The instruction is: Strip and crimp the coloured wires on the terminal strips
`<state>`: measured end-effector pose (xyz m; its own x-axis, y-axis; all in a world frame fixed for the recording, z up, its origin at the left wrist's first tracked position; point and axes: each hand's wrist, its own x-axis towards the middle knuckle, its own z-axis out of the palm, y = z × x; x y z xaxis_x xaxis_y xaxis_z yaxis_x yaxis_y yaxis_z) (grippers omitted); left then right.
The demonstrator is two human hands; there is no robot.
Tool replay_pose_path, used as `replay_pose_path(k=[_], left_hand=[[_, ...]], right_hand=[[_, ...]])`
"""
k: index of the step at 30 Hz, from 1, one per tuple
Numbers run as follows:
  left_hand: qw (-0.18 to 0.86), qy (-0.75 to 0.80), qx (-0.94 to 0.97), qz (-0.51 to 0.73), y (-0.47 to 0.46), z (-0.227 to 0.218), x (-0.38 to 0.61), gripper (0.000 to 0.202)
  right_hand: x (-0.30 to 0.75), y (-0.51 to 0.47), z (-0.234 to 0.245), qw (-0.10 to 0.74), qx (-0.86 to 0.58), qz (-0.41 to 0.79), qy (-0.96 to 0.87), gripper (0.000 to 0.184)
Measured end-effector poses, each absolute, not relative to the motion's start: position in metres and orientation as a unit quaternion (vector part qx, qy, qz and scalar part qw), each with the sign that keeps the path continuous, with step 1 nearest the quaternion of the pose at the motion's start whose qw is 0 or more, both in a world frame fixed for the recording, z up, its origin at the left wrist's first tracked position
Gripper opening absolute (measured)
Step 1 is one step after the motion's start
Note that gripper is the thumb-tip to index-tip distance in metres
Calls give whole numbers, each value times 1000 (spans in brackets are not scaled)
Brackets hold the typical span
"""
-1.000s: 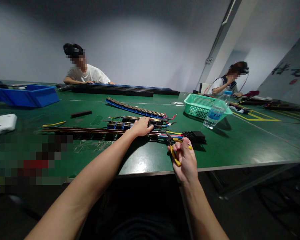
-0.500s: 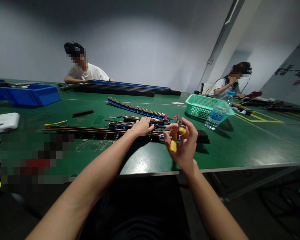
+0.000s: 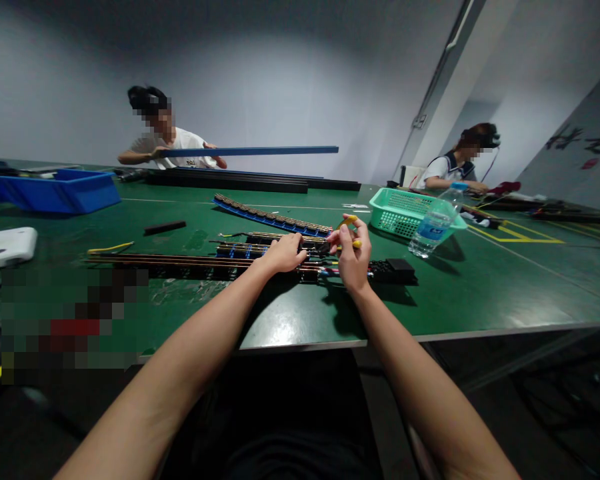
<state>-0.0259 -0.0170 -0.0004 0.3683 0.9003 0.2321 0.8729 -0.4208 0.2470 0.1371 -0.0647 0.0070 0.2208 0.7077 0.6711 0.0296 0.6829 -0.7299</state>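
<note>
My left hand (image 3: 284, 254) is closed over short strips with metal rails and blue parts (image 3: 235, 249), pressing them to the table. In my right hand (image 3: 355, 259) is a pair of yellow-handled pliers (image 3: 350, 219); their dark jaws point left at the strips' right ends, by coloured wires. Whether the jaws touch a wire cannot be made out. Nearest me lies a long dark strip with copper-coloured rails (image 3: 180, 261), partly under my left hand. A black block (image 3: 394, 270) sits right of my right hand. Behind my hands is a curved blue-based railed strip (image 3: 267, 213).
A green basket (image 3: 397, 212) and a water bottle (image 3: 433, 230) stand at right. On the left are a blue bin (image 3: 60, 192), a white device (image 3: 7, 245) and a dark bar (image 3: 165, 228). Across the table, a person (image 3: 175, 140) holds a blue bar; another sits right (image 3: 440, 170).
My right hand has moved left and forward, turning the pliers from upright toward the strip ends. My left hand stays put. The person opposite has lifted a blue bar.
</note>
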Motion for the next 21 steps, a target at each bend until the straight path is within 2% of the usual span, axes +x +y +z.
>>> replay_pose_path(k=[8,12,14,17,21], left_hand=[[41,536,829,151,-21,3,-27,30],[51,529,838,121,-18,6,-30,31],[57,530,838,117,-17,6,-30,32],[54,528,837,133,-17,5,-29,30],[39,529,833,155,-19,3,-27,26]], right_hand=[[134,-74,-3,553,-307,142,-761,25],[128,-78,-7,444,-281,70,-848,26],[124,-79,-10,426,-286,44,-857,26],[120,-78,-11,475,-319,52,-818,26],[119,-76,-5,653,-392,107,-639,23]])
